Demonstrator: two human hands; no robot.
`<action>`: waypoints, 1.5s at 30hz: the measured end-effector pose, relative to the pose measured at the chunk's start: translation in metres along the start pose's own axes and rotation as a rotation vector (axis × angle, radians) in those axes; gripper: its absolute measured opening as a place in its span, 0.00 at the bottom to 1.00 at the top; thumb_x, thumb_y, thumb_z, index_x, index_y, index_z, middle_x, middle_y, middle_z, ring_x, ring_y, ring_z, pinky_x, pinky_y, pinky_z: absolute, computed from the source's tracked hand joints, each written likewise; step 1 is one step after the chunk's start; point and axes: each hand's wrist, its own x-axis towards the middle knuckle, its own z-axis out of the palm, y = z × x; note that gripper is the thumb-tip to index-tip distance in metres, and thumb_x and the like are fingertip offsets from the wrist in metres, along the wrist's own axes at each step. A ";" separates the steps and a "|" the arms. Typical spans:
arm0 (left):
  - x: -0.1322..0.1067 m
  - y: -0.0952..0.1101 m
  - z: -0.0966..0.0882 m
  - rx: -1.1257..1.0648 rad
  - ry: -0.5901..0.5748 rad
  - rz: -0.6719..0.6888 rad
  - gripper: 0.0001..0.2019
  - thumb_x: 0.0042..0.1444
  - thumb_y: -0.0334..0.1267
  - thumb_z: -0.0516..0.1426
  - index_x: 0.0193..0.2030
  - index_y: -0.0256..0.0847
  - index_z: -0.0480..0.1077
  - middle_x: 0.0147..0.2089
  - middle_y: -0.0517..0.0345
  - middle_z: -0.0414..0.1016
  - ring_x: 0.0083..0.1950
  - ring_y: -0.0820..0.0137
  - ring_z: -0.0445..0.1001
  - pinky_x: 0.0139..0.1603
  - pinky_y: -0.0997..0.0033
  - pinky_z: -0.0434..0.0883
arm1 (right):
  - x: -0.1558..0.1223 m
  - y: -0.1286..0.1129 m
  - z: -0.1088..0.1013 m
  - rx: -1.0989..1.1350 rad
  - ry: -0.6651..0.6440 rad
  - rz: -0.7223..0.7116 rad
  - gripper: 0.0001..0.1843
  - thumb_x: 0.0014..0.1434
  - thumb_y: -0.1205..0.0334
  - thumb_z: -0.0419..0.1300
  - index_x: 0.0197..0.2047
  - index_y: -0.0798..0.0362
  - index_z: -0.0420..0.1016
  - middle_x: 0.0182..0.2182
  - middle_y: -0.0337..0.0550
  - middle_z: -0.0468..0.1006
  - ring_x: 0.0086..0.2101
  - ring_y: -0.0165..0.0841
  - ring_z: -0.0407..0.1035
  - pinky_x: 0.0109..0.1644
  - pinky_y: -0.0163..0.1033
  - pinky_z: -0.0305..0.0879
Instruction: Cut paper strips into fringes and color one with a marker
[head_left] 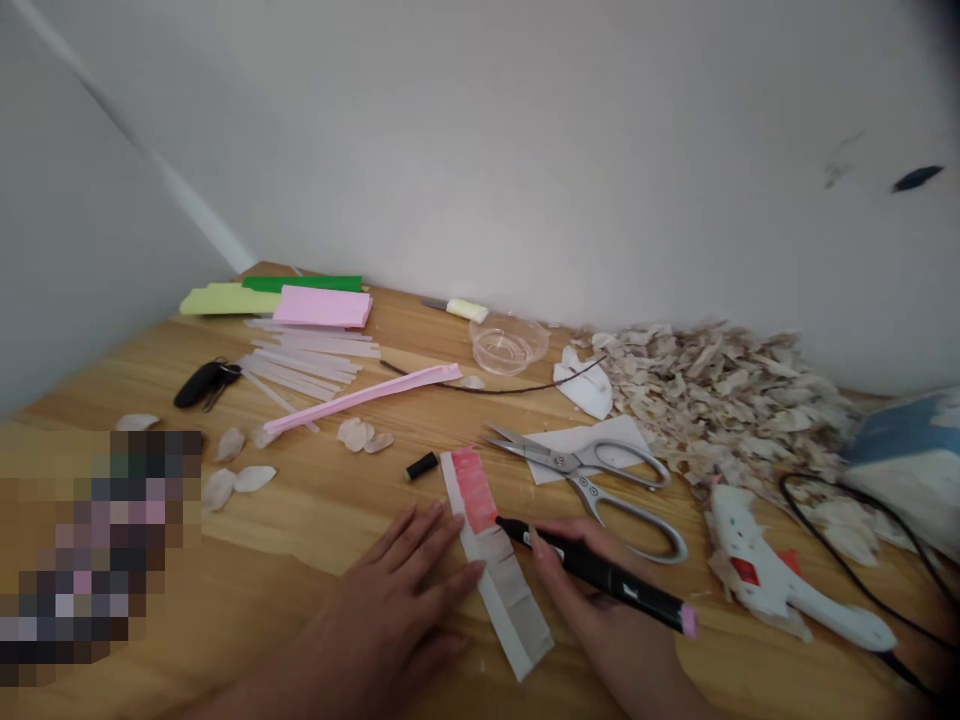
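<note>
A narrow white paper strip (pixel 517 590) lies on the table, its far part coloured pinkish red. My left hand (pixel 401 590) is spread flat beside it, fingertips resting on its left edge. In my right hand (pixel 600 620) is a black marker (pixel 615 580) with a pink end, its tip touching the strip at the border of the coloured part. A small black cap (pixel 421 467) lies just beyond the strip. Grey scissors (pixel 577 465), blades parted, rest to the right on a white paper piece (pixel 544 440).
A white glue gun (pixel 757 560) with a black cord and a big heap of dried petals (pixel 720 390) occupy the right. Farther back are a clear plastic bowl (pixel 510 345), a pink folded strip (pixel 367 396), glue sticks (pixel 307 365), coloured paper (pixel 322 307) and keys (pixel 206 383).
</note>
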 end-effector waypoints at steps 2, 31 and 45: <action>-0.001 0.000 0.001 -0.023 0.005 -0.006 0.25 0.57 0.44 0.54 0.62 0.50 0.57 0.65 0.45 0.55 0.65 0.53 0.51 0.59 0.46 0.60 | 0.000 0.000 0.001 0.001 -0.033 -0.035 0.09 0.56 0.55 0.56 0.33 0.50 0.74 0.27 0.40 0.75 0.27 0.33 0.69 0.30 0.36 0.68; -0.002 -0.002 0.004 0.011 0.023 0.007 0.25 0.59 0.45 0.51 0.63 0.52 0.54 0.66 0.45 0.52 0.66 0.53 0.49 0.59 0.45 0.59 | -0.001 0.000 0.004 0.013 -0.144 -0.162 0.08 0.56 0.57 0.56 0.35 0.49 0.74 0.30 0.39 0.77 0.30 0.32 0.71 0.33 0.37 0.69; -0.003 -0.001 0.011 -0.027 0.092 -0.020 0.26 0.57 0.44 0.54 0.62 0.50 0.55 0.68 0.48 0.49 0.67 0.53 0.46 0.61 0.46 0.57 | -0.001 -0.008 0.002 0.121 0.015 0.030 0.09 0.54 0.53 0.58 0.31 0.50 0.73 0.25 0.38 0.74 0.26 0.31 0.67 0.29 0.35 0.63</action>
